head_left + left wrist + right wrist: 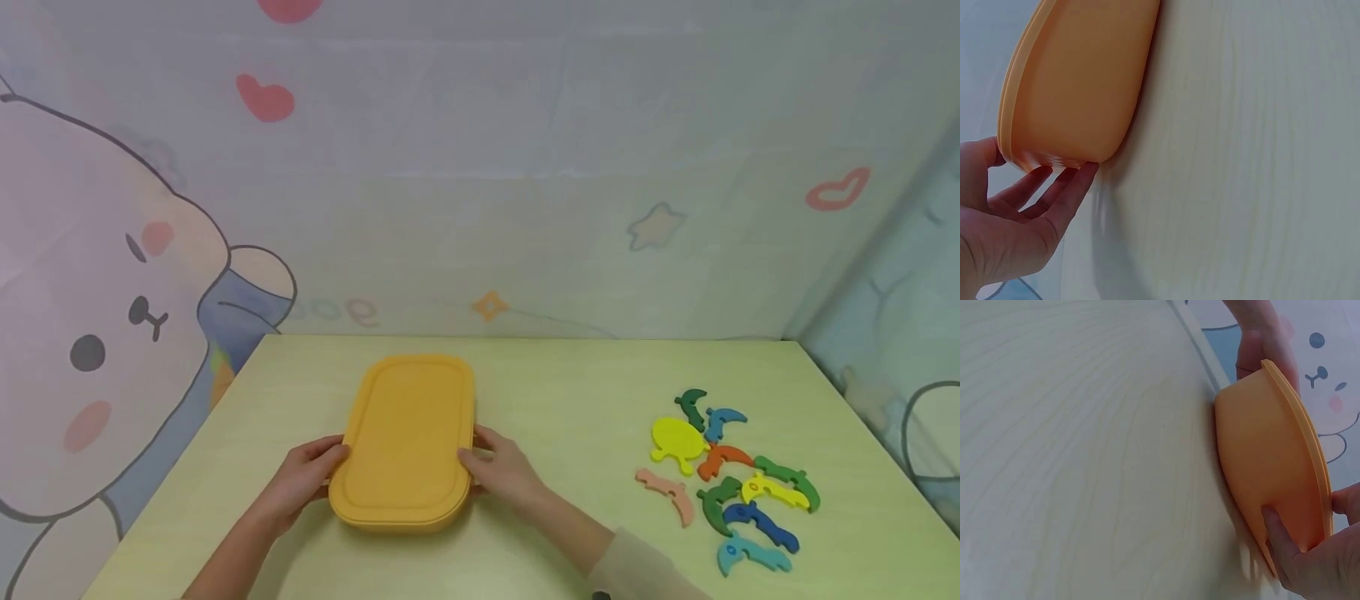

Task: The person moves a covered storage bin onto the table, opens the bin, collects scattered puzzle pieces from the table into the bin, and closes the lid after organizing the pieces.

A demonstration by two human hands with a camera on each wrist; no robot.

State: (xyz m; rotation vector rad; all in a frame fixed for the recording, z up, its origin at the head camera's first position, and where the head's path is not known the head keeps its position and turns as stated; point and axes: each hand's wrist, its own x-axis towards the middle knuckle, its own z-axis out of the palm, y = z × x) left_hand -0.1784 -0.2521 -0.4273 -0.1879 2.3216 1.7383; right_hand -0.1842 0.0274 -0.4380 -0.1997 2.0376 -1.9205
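Note:
A yellow-orange lidded plastic box [405, 433] with rounded corners is at the left middle of the table, its lid on. My left hand [303, 475] grips its left side near the front, thumb at the lid's edge. In the left wrist view, the fingers of the left hand [1019, 219] touch the box wall [1079, 94] low down. On the opposite side my right hand [506, 471] holds the box, its thumb on the lid rim. The right wrist view shows that hand's fingers [1280, 534] against the side wall. What the box contains is hidden.
On the table's right lie several flat coloured pieces, among them a yellow turtle-like body piece [677, 440], an orange curved piece [723, 460], a pink piece [667, 493] and a dark blue piece [761, 525]. A printed cloth [480, 167] hangs behind the pale wooden table [562, 400].

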